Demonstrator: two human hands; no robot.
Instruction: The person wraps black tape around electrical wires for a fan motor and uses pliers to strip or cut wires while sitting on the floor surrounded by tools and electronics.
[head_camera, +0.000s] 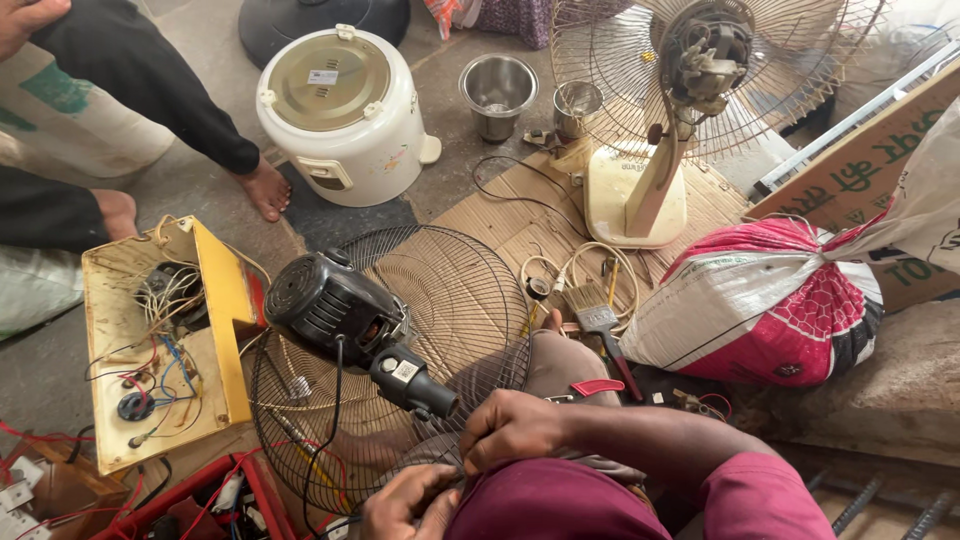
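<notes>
left hand (405, 502): fingers curled, grip unclear | right hand (510, 428): fingers pinched at fan motor (335, 305) neck | wire guard (450, 290) beneath

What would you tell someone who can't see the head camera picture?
A person's two hands, right hand and left hand, meet at the neck of a black fan motor lying on a round wire fan guard. Nearby sit a white rice cooker and an open yellow box of wires.

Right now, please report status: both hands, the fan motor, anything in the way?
Left hand and right hand pinching together near neck of black fan motor. Motor lies on round wire fan guard. Open yellow base housing beside it.
</notes>
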